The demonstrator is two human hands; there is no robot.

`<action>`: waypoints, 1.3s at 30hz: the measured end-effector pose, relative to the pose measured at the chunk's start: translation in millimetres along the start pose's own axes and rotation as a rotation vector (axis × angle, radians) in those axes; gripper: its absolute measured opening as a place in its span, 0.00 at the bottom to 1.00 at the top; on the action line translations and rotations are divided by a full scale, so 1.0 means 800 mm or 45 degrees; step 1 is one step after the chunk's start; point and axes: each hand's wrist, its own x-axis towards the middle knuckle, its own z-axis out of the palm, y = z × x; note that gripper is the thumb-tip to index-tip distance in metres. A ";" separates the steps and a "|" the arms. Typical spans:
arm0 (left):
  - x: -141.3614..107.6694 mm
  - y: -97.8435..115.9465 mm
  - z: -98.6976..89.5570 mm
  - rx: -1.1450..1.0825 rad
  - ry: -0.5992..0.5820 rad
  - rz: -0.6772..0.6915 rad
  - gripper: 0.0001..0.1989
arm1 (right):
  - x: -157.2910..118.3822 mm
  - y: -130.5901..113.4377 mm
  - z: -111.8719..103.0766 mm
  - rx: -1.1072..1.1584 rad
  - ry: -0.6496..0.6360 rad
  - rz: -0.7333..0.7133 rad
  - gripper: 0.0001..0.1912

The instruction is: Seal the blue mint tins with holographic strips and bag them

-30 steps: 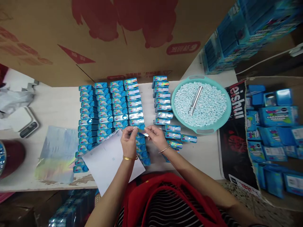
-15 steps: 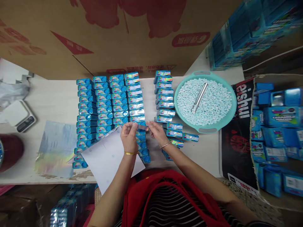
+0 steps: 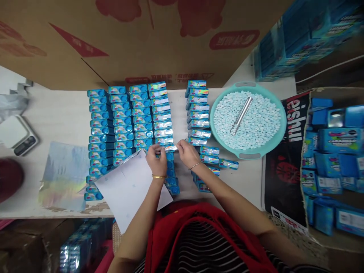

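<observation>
My left hand (image 3: 157,158) and my right hand (image 3: 188,153) meet over the fourth row of small blue tins (image 3: 162,116). A thin shiny sticker strip (image 3: 171,148) is stretched between them, its left end at my left fingertips and its right end pinched in my right. It lies over the end of one tin. Upper tins in that row carry similar shiny strips; lower ones show bare blue ends. Under my left wrist lies a white sheet (image 3: 127,187), covering parts of the rows. Nearest my right hand, another group of tins (image 3: 198,113) bears shiny strips.
A teal basin (image 3: 281,132) of pale blue tablets holds a metal tube (image 3: 241,115). A large carton (image 3: 170,57) borders the back. Left are a white scale (image 3: 17,134) and a holographic sheet (image 3: 65,178). An open box of blue packs (image 3: 338,138) stands at right.
The strip has come down from above the row onto a tin's end and now looks bright and flat. My hands stay close together; the view has shifted slightly.
</observation>
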 end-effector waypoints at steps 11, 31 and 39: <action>0.005 0.005 -0.004 0.559 -0.111 0.093 0.21 | -0.006 0.008 0.021 -0.007 -0.015 0.126 0.17; -0.026 0.014 -0.038 0.764 -0.455 0.363 0.21 | -0.036 0.027 0.058 0.020 -0.244 0.042 0.25; 0.108 0.005 -0.219 0.557 -0.158 0.278 0.14 | -0.046 -0.034 0.020 0.253 0.225 -0.203 0.23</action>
